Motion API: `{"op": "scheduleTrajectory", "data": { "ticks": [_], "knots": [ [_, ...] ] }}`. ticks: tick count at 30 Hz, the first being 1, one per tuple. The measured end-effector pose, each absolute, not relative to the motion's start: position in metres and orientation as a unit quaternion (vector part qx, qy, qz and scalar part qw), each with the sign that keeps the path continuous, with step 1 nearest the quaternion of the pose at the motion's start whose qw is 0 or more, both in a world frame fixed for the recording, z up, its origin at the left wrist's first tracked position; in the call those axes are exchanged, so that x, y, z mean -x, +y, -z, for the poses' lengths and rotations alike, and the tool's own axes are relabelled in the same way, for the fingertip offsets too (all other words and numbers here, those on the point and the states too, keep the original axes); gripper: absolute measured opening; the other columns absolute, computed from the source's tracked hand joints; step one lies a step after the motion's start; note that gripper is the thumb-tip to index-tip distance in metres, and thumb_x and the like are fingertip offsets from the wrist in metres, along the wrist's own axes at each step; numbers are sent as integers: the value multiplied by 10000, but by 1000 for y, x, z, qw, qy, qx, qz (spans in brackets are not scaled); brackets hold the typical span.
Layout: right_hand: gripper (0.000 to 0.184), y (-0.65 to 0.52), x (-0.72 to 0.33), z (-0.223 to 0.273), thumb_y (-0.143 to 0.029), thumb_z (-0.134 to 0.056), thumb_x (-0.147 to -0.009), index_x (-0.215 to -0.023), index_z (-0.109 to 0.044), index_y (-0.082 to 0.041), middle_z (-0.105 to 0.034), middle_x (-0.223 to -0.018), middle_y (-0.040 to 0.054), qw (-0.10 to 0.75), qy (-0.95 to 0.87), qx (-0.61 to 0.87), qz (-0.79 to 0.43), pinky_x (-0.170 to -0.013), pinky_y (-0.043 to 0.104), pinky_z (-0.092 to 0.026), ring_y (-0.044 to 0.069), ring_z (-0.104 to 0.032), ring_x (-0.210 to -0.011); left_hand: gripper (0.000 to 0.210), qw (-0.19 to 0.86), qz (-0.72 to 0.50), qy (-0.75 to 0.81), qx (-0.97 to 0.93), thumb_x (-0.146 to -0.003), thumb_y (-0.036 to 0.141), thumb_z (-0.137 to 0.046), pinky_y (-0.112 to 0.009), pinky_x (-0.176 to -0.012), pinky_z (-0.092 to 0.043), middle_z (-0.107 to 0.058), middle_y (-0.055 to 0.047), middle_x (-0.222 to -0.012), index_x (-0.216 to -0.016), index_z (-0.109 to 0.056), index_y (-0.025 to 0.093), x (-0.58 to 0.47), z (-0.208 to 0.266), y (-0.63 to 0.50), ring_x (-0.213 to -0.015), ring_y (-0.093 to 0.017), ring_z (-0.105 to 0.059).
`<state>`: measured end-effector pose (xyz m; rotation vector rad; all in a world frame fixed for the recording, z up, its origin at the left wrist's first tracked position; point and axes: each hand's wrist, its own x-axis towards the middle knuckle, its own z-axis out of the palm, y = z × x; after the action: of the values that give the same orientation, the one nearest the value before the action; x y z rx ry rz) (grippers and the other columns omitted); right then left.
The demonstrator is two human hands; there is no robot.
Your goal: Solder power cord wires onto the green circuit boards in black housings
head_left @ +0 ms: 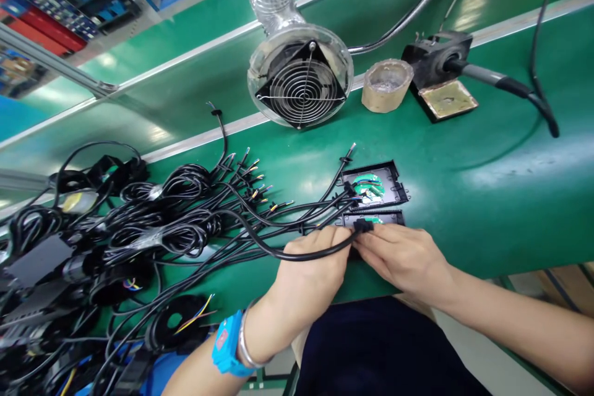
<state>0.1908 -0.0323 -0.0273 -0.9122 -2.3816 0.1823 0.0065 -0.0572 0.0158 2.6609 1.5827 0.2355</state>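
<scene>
My left hand (318, 260) is closed, its fingertips by the black grommet at the end of a black cable (288, 256). The cable arches across the back of that hand. From the other side, my right hand (406, 253) pinches at the same grommet (363, 226), fingers pressed together. The hands nearly touch, and the fingertips are partly hidden. Just beyond them lies a black plastic housing (396, 218), mostly covered. Behind it sits another open black housing (392, 176) with a green circuit board (371, 189) and cable wires reaching it.
Coiled black cables (162, 235) with bared coloured ends crowd the left of the green bench (464, 198). At the back stand a fume extractor fan (304, 93), a tape roll (387, 90) and a soldering iron (492, 77) in its stand, beside a sponge (448, 102).
</scene>
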Motion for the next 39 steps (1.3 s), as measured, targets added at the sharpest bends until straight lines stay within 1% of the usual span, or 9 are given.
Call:
{"op": "scheduleTrajectory", "data": {
  "ticks": [6, 11, 15, 21, 27, 29, 32, 35, 39],
  "knots": [
    [237, -34, -188, 27, -230, -455, -956, -1053, -660, -162, -688, -958, 43, 222, -903, 360, -79, -643, 219, -472, 117, -643, -791, 222, 98, -184, 563, -800, -858, 68, -482, -241, -671, -464, -671, 1, -858, -941, -627, 215, 3, 6, -59, -767, -137, -606],
    [228, -35, -183, 21, -245, -439, -955, -993, -655, -181, -623, -820, 11, 161, -904, 393, -56, -475, 258, -314, 102, -579, -628, 187, 1, -94, 578, -811, -868, 82, -487, -283, -554, -378, -614, -7, -757, -756, -580, 199, -6, 11, -62, -719, -167, -519],
    [193, -35, -180, 16, -239, -477, -926, -922, -664, -191, -566, -751, 18, 131, -901, 413, -19, -449, 281, -192, 101, -483, -543, 159, -29, -90, 553, -828, -864, 78, -497, -295, -642, -429, -613, -29, -803, -782, -582, 184, -7, 11, -64, -756, -181, -504],
    [210, -38, -178, 10, -185, -506, -891, -802, -693, -146, -572, -677, 57, 213, -892, 399, -2, -656, 293, -377, 177, -482, -699, 139, 96, -153, 535, -825, -877, 198, -552, -319, -786, -472, -652, -40, -877, -951, -668, 187, 3, 5, -57, -817, -176, -560],
    [213, -34, -182, 11, -181, -479, -898, -906, -690, -153, -594, -739, 53, 190, -883, 419, -89, -687, 281, -398, 171, -525, -746, 42, 220, -150, 530, -805, -820, 193, -611, -266, -697, -445, -618, -2, -768, -813, -652, 188, 6, 5, -43, -725, -135, -570],
    [205, -34, -182, 11, -167, -479, -891, -895, -684, -166, -582, -722, 39, 175, -889, 409, -105, -655, 268, -398, 153, -522, -711, 89, 191, -160, 508, -824, -817, 170, -586, -262, -640, -416, -568, -5, -700, -732, -614, 174, 4, 7, -44, -680, -136, -532],
    [228, -40, -174, 8, -45, -466, -810, -725, -651, -148, -563, -683, 62, 143, -926, 347, -35, -581, 286, -382, 163, -487, -649, 239, 73, -155, 468, -867, -869, 122, -457, -293, -613, -376, -512, -25, -639, -657, -554, 169, -2, 11, -53, -644, -156, -479],
    [220, -47, -164, 4, 5, -476, -716, -633, -618, -142, -553, -666, 95, 118, -947, 299, 17, -553, 315, -381, 205, -487, -664, 273, 9, -121, 453, -883, -891, 69, -361, -304, -643, -391, -526, -44, -681, -754, -577, 164, -9, 14, -67, -659, -162, -486],
    [173, -44, -167, 5, -25, -505, -735, -685, -638, -123, -555, -719, 108, 85, -957, 276, 32, -574, 324, -399, 216, -491, -697, 266, -17, -111, 475, -873, -910, 85, -354, -306, -664, -426, -558, -54, -740, -914, -611, 151, -9, 17, -78, -706, -169, -517]
  ]
}}
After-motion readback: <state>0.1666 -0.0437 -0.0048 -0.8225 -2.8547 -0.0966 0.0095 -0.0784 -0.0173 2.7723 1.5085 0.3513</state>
